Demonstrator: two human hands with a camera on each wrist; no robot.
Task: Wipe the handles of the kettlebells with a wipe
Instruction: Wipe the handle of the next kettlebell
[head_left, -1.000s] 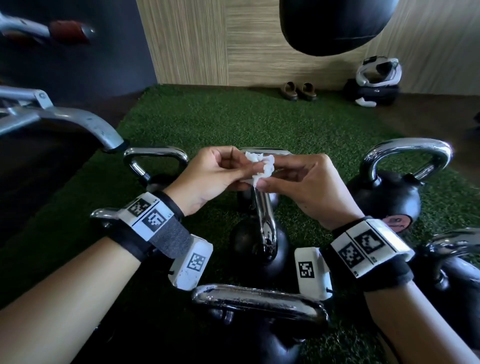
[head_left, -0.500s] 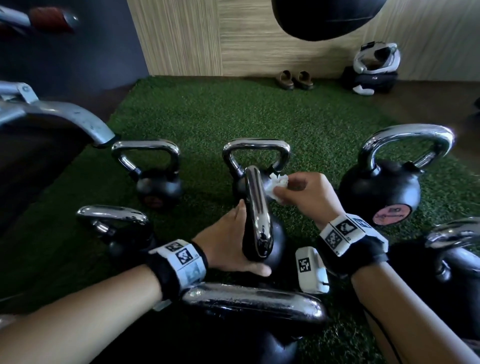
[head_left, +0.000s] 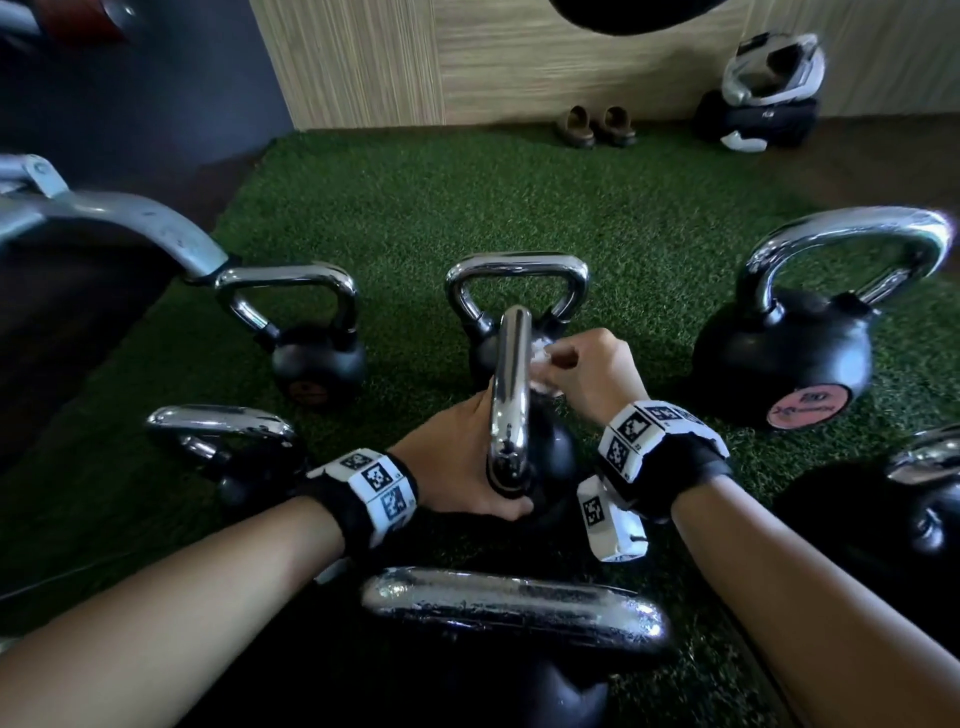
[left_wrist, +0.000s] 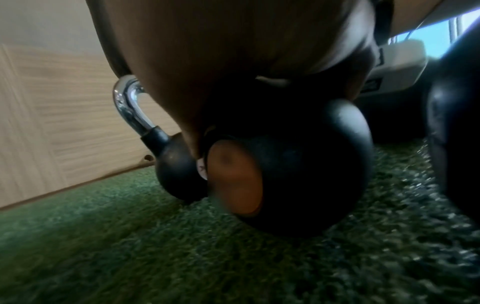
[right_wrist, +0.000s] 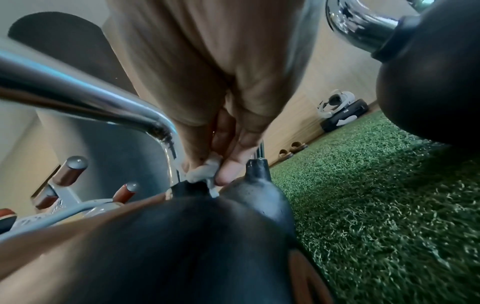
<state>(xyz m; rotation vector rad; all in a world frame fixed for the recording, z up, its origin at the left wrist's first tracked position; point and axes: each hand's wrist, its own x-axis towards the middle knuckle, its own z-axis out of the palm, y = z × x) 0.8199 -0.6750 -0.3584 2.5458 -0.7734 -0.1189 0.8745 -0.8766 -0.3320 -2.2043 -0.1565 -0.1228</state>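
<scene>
Turf (head_left: 415, 208) under kettlebells meets wood wall (head_left: 519, 52); right hand (head_left: 587, 371) pinches wipe (head_left: 540, 356), left hand (head_left: 452, 462) steadies kettlebell (head_left: 545, 457).

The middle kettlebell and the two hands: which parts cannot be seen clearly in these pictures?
- Left hand: fingers hidden behind the middle kettlebell in the head view; left wrist view blurred.
- Wipe: mostly covered by the right hand; contact with the chrome handle unclear.
- Nearest kettlebell: body cut off by the bottom edge, head view.
</scene>
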